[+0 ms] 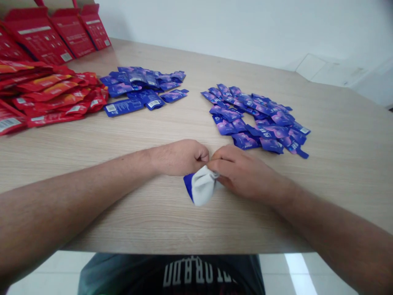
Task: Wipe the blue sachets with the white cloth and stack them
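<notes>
My left hand [186, 157] is closed in a fist just above the table, its thumb side toward my right hand. From under it sticks the corner of a small blue packet [188, 187]. A soft white pouch [203, 186] hangs against the packet, gathered at its upper right end. That gathered end is pinched between the thumb and fingers of my right hand [238, 170]. The two hands meet at the fingertips. How far the packet and pouch are joined or one inside the other is hidden. My left fingertips are out of sight.
A loose pile of blue-purple packets [258, 116] lies beyond my right hand, and a smaller blue pile [144, 84] lies back left. Red packets [52, 94] are heaped at the left. Behind them stand open red boxes [72, 32]. The wooden table [147, 221] ends near my lap.
</notes>
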Demonstrator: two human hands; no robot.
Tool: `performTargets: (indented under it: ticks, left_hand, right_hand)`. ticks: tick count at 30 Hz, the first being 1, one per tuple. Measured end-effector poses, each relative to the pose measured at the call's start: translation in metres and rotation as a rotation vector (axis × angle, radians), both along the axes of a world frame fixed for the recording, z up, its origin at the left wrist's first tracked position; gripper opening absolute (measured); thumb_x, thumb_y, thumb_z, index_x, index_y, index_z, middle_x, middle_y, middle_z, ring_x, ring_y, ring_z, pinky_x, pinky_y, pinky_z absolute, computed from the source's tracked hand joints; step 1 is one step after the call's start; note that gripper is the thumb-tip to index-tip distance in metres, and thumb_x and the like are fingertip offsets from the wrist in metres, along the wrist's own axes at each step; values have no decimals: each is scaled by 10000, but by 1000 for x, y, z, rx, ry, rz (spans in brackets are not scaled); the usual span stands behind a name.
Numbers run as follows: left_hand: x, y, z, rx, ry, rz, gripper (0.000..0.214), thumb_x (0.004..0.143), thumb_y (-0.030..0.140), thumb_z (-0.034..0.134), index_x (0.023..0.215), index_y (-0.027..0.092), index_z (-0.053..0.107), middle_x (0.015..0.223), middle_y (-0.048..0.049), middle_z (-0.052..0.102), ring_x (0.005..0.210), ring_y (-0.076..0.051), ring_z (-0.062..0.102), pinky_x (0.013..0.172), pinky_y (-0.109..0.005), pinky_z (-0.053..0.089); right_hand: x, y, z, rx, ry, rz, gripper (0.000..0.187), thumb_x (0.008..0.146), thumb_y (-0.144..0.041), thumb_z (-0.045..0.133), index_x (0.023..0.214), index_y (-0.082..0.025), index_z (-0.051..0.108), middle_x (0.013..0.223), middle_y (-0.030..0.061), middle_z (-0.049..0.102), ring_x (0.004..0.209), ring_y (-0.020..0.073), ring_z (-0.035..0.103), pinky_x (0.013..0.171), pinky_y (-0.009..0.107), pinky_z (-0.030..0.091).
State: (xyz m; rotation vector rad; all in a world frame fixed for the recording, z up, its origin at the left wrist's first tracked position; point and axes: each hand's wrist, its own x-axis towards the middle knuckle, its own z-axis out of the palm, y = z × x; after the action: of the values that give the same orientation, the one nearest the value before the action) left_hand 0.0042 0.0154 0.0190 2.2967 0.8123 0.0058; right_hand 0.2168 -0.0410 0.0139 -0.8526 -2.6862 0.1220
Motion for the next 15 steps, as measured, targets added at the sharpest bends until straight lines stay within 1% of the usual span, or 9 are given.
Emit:
performTargets:
  ticks: [3, 5, 7, 9, 11, 13, 15]
  left_hand:
    - [0, 1, 0, -9, 5, -8, 189, 831, 270, 521, 777, 187, 681, 639, 47, 632, 593, -93, 528, 543, -210, 333]
    - [-1, 1, -1, -3, 7, 11, 184, 827, 262, 513, 794, 192, 679, 627, 51, 619, 575, -90, 522, 529, -210, 327]
    - [-1, 1, -2, 0, 7, 29, 186, 826, 273, 512, 798, 195, 678, 624, 51, 617, 562, -88, 516, 518, -212, 319]
    - [-1, 1, -1, -7, 6, 29, 196, 831, 297, 522, 791, 191, 681, 639, 44, 632, 573, -91, 522, 520, -212, 320]
    - [-1, 1, 0, -25, 3, 15, 200, 832, 308, 535, 795, 188, 690, 670, 37, 654, 600, -97, 535, 533, -210, 333]
    - [-1, 1, 1, -35, -2, 11, 195, 831, 293, 537, 803, 185, 697, 690, 33, 666, 620, -101, 546, 547, -209, 346]
    - [-1, 2, 2, -25, -7, 17, 192, 830, 286, 537, 805, 186, 698, 683, 33, 661, 615, -102, 545, 546, -212, 344]
  right_hand:
    - [-5, -5, 2, -40, -21, 84, 194, 950, -158, 523, 1075, -197, 667, 1031, 63, 637, 974, 199, 560, 877, 340, 460]
    - [-1, -3, 2, -55, -47, 55, 190, 923, -148, 557, 1078, -192, 660, 1036, 69, 630, 952, 202, 565, 856, 337, 471]
    - [3, 0, 0, -50, -47, -13, 190, 903, -140, 576, 1074, -173, 654, 1023, 83, 624, 935, 210, 567, 829, 338, 481]
    - [3, 0, -1, -15, -6, -38, 185, 926, -149, 545, 1073, -169, 656, 1017, 90, 624, 943, 214, 562, 834, 347, 479]
    - [-3, -4, -1, 6, 31, 16, 218, 970, -175, 492, 1106, -200, 661, 1049, 77, 631, 976, 209, 554, 875, 356, 464]
    - [-9, -8, 0, -5, 35, 72, 257, 999, -203, 462, 1153, -254, 662, 1091, 50, 633, 1012, 200, 547, 916, 357, 446]
    - [-10, -10, 0, -14, 21, 64, 262, 1002, -222, 471, 1159, -285, 671, 1126, 40, 629, 1034, 202, 545, 927, 361, 440]
